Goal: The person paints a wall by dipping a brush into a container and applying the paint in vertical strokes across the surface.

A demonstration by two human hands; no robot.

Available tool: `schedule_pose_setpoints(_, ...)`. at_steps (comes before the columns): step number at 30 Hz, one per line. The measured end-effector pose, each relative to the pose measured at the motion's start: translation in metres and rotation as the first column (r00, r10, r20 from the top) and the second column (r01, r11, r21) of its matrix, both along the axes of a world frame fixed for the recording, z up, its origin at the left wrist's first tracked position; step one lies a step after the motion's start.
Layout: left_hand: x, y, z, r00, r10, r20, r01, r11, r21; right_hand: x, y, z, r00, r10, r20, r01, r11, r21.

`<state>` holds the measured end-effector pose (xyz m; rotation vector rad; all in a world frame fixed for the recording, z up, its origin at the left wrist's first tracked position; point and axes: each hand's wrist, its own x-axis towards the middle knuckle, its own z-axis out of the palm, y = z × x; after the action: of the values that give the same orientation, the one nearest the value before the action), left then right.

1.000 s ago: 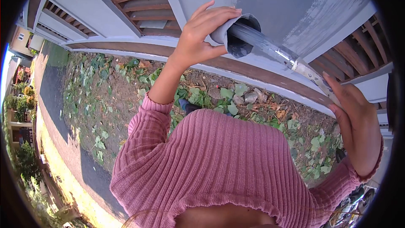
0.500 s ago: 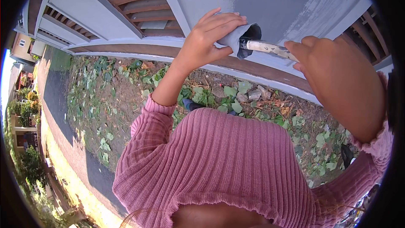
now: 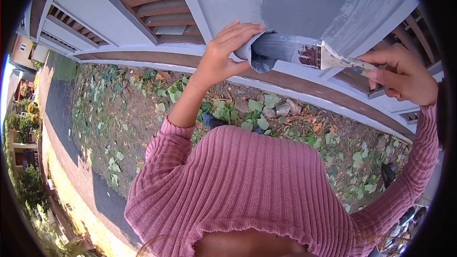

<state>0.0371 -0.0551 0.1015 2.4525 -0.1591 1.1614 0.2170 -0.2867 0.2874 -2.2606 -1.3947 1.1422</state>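
Near the top middle, the left hand (image 3: 223,54) is curled around a gray cloth (image 3: 252,50) wrapped over the brush (image 3: 304,53). The right hand (image 3: 404,74) pinches the brush handle. Wet gray paint could drip onto the pink sweater (image 3: 257,185) if the cloth slips.

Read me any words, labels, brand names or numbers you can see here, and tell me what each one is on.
No readable text anywhere in this view.
Brush: ferrule and handle are smeared with paint; no brand shows.
Cloth in the left hand: plain, no print.
Fence: fresh grey paint only, no sign or number.
Right hand covers the handle's end, so any mark there is hidden.
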Motion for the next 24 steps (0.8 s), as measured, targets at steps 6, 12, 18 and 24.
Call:
schedule_pose_setpoints(6, 0.003, -0.007, -0.002, 0.998, -0.06, -0.016, 0.059, 0.995, -0.075, -0.034, -0.018, -0.033, 0.451, 0.223, 0.864, -0.67, 0.724, 0.163)
schedule_pose_setpoints(12, 0.002, -0.015, -0.005, 0.997, -0.073, -0.005, 0.073, 0.997, -0.016, -0.096, 0.018, -0.025, 0.4, 0.252, 0.881, -0.466, 0.884, -0.041)
schedule_pose_setpoints(18, -0.014, -0.016, -0.013, 0.999, -0.026, -0.034, 0.023, 0.997, -0.08, -0.033, 0.047, -0.019, 0.729, 0.486, 0.483, -0.47, 0.867, -0.165)
schedule_pose_setpoints(24, -0.028, -0.018, -0.022, 1.0, 0.024, 0.005, -0.023, 0.982, -0.186, 0.012, 0.03, -0.038, 0.959, 0.197, -0.203, -0.214, 0.974, -0.067)
